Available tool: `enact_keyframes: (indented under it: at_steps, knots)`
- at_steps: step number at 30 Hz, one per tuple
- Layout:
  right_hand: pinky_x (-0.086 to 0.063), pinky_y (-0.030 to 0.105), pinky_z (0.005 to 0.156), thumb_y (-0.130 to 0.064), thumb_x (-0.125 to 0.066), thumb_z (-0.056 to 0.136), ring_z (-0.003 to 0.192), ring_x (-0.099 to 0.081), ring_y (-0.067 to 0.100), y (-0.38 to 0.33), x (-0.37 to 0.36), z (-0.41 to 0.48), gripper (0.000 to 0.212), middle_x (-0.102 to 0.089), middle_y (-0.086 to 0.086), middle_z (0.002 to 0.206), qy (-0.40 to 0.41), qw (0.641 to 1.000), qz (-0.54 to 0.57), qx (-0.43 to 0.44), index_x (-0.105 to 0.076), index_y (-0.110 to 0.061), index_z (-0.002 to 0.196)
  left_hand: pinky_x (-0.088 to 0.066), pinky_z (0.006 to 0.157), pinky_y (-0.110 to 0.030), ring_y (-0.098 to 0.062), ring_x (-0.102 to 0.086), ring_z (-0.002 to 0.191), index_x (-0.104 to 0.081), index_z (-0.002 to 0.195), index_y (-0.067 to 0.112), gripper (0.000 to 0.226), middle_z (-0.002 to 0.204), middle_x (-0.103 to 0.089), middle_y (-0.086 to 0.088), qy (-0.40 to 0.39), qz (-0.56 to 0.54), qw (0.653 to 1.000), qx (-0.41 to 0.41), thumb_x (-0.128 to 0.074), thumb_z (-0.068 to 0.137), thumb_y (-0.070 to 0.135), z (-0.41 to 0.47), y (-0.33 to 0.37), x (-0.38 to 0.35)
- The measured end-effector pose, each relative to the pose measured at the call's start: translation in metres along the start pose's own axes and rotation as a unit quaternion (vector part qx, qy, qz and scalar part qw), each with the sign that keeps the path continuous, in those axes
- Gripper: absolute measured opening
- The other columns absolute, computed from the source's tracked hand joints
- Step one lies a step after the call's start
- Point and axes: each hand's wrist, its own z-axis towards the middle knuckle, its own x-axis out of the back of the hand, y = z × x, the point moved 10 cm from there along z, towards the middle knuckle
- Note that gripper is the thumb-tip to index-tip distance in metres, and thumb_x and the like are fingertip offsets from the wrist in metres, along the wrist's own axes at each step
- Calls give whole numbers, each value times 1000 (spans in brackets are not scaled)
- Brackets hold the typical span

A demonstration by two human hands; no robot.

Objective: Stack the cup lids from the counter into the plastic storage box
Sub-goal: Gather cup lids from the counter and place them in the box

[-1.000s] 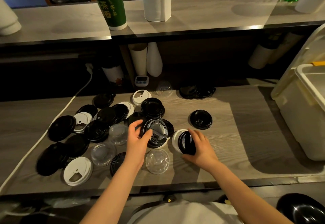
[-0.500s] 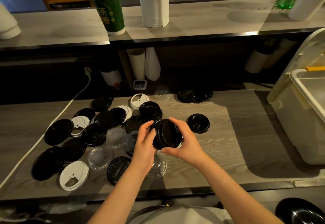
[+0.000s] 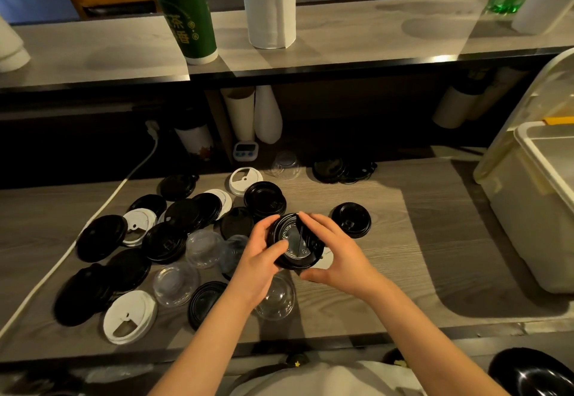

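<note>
To nest the two black round plastic cup lids (image 3: 293, 242) cleanly, bring their rims parallel and press evenly all round, since one sits tilted against the other. The left hand (image 3: 259, 260) has its grip curled on the flatter lid, thumb on its face. The right hand (image 3: 340, 257) pinches the tilted one. Both are held above the grey wood-grain worktop (image 3: 419, 240), well left of the translucent plastic storage box (image 3: 528, 225). The scattered loose lids (image 3: 164, 242) lie farther left.
</note>
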Motion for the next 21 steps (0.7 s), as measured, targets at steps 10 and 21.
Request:
enact_keyframes:
  at_steps: [10,21]
  knots:
    - [-29,44,109,-31,-65,85,138,-22,33,123,62,19,73,-22,10,153,83,951,-192,-227,-27,-20,146,-49,81,-34,-23,-59,105,-47,120,22,45,121,-57,-10,88,-23,996,0,-51,87,-8,34,6,27]
    - [-30,41,106,-52,-67,77,125,-38,29,160,49,27,78,-40,9,138,71,937,-256,-226,-35,-23,142,-48,90,-45,-22,-57,110,-47,120,26,43,121,-58,-1,118,-19,993,25,-54,89,-3,61,6,24]
